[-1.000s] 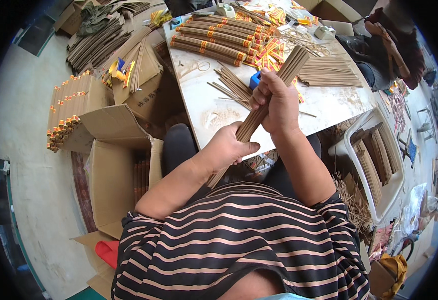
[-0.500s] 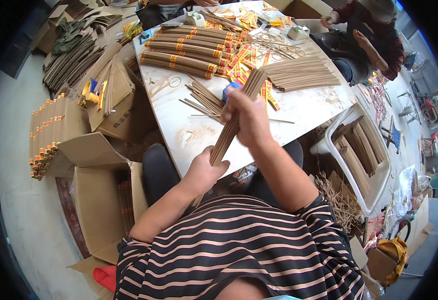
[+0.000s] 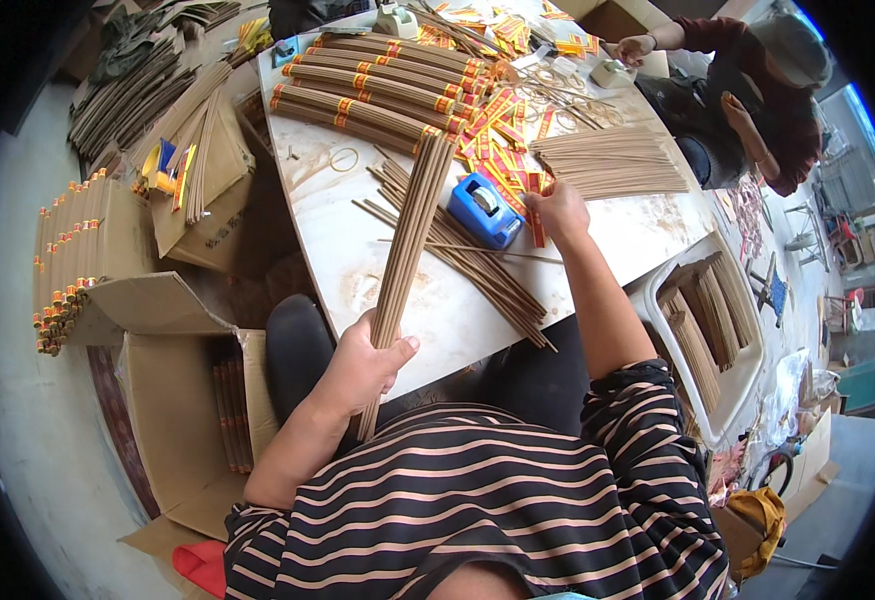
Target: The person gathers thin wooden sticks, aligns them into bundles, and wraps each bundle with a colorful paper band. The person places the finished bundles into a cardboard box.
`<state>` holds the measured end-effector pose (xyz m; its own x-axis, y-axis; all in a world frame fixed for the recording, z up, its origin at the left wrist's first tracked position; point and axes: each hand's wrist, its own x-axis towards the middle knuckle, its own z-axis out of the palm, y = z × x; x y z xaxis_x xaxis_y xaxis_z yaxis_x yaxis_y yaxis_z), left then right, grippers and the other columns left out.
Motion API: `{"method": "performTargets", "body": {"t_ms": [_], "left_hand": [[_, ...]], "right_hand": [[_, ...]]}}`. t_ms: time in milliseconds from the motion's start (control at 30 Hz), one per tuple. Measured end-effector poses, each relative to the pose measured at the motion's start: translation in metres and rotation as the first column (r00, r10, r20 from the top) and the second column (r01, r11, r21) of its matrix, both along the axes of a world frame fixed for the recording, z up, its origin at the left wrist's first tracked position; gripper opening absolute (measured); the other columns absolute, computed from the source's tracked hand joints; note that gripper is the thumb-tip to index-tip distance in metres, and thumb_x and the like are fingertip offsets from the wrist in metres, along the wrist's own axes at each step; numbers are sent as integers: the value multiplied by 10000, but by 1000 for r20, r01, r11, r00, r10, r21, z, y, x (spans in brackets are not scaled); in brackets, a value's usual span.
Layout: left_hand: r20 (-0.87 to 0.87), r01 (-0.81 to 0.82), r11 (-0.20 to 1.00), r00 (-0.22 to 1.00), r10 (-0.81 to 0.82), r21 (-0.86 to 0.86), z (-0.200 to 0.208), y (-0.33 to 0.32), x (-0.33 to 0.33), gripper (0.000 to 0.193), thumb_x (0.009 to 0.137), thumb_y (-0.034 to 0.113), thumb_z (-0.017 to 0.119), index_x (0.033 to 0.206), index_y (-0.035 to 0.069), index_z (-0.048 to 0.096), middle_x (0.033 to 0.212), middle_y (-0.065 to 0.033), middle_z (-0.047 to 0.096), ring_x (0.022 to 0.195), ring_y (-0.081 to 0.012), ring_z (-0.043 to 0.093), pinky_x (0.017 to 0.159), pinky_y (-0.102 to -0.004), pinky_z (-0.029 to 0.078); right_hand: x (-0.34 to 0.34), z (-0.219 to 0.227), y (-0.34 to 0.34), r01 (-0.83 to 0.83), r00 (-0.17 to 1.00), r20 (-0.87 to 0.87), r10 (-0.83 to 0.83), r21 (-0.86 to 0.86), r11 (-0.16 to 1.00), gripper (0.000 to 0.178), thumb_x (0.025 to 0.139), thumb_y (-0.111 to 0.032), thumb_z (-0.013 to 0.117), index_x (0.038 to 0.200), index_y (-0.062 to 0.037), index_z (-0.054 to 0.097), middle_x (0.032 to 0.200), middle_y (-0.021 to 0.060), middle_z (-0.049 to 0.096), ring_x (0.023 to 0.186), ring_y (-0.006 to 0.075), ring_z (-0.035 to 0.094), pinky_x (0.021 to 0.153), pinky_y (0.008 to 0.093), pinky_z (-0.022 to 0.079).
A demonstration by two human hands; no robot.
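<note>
A bundle of thin brown incense sticks (image 3: 410,245) stands tilted in front of me, its lower end near my shirt. My left hand (image 3: 360,368) is wrapped round it low down, thumb across the front. On the table beyond, my right hand (image 3: 562,208) has its fingertips pinched on a red-and-yellow paper label (image 3: 538,230) at the edge of a loose pile of such labels (image 3: 503,135). Just left of that hand sits a blue tape dispenser (image 3: 486,212). Loose incense sticks (image 3: 468,278) lie beside and under the dispenser.
Labelled bundles (image 3: 368,85) are stacked at the table's far left. Unwrapped sticks (image 3: 618,160) are spread at the right. An open carton (image 3: 178,400) stands left of my legs, a white plastic bin (image 3: 743,385) of sticks at right. Another person (image 3: 758,100) sits far right.
My right hand has left the bundle and moved right to the labels, uncovering the tape dispenser. My left hand keeps the bundle, now more upright and slightly further left.
</note>
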<state>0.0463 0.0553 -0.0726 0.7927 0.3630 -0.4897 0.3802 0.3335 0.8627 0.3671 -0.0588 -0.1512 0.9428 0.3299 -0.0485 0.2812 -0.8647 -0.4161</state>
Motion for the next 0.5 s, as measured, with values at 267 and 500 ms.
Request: {"method": "performTargets", "body": {"t_ms": [267, 500], "left_hand": [[23, -6, 999, 1000, 8, -52, 2, 7, -1, 236, 824, 145, 648, 851, 46, 436, 597, 10, 427, 396, -56, 390, 353, -196, 336], [27, 38, 996, 999, -36, -81, 4, 7, -4, 225, 830, 140, 640, 854, 46, 437, 602, 7, 439, 403, -55, 398, 359, -190, 336]], "right_hand": [[16, -6, -7, -104, 988, -74, 138, 344, 933, 200, 731, -215, 669, 847, -53, 653, 722, 114, 651, 626, 221, 619, 607, 338, 473], [32, -13, -16, -134, 973, -117, 197, 408, 903, 199, 741, -211, 699, 870, -65, 662, 714, 82, 648, 608, 151, 588, 582, 293, 451]]}}
